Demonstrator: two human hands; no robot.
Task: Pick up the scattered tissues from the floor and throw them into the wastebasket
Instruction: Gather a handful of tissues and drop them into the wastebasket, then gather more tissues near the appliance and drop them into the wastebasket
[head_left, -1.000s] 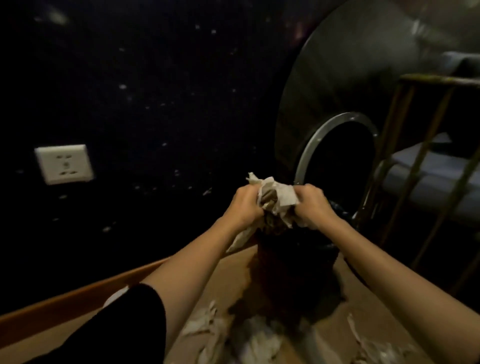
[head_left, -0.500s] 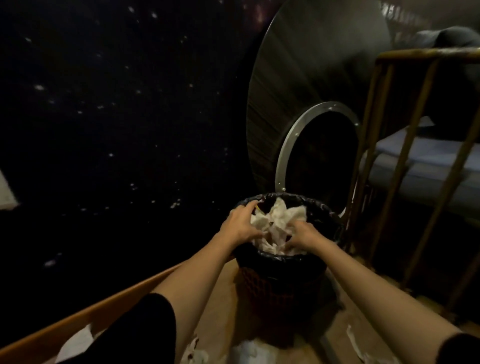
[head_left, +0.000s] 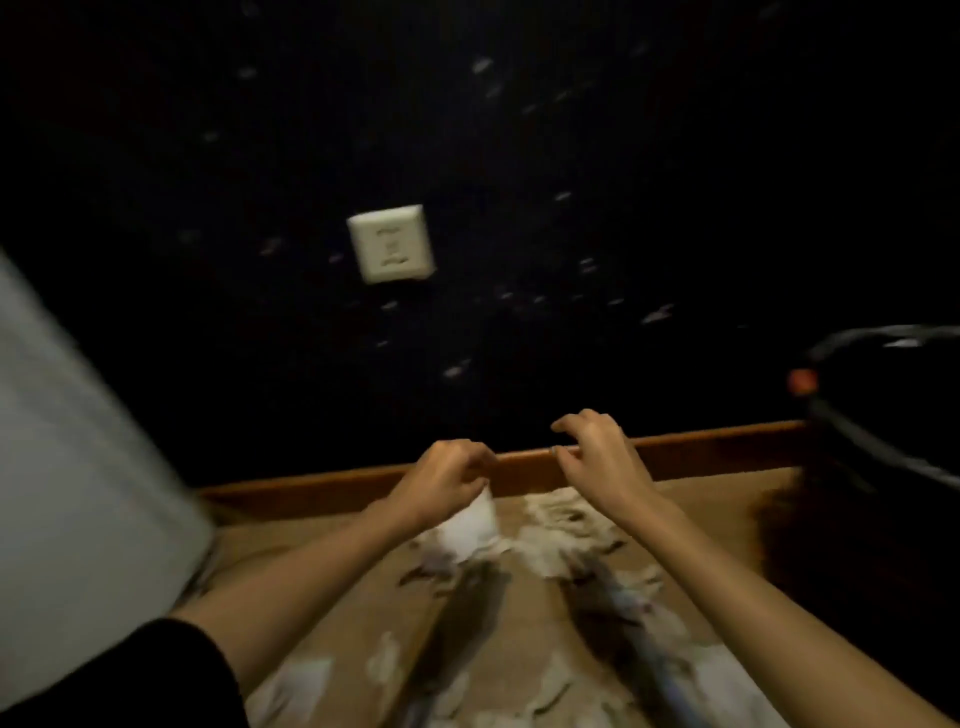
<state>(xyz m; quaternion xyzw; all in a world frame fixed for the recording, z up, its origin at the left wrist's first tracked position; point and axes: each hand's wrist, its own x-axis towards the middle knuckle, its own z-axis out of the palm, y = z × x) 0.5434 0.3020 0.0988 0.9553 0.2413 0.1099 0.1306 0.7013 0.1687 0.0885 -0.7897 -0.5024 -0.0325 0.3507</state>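
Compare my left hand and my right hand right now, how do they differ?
The left hand is lower, with fingers curled just above a white tissue on the floor; whether it already grips it is unclear in the blur. The right hand is higher, fingers spread in a loose claw, holding nothing, in front of the wooden baseboard. Both are bare, palms down, reaching over the scattered tissues.

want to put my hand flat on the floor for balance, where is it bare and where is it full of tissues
Bare floor shows left of the left hand, between the baseboard and the pale panel. Another bare patch lies right of the right hand, toward the wastebasket. The scattered tissues crowd the middle, below both hands.
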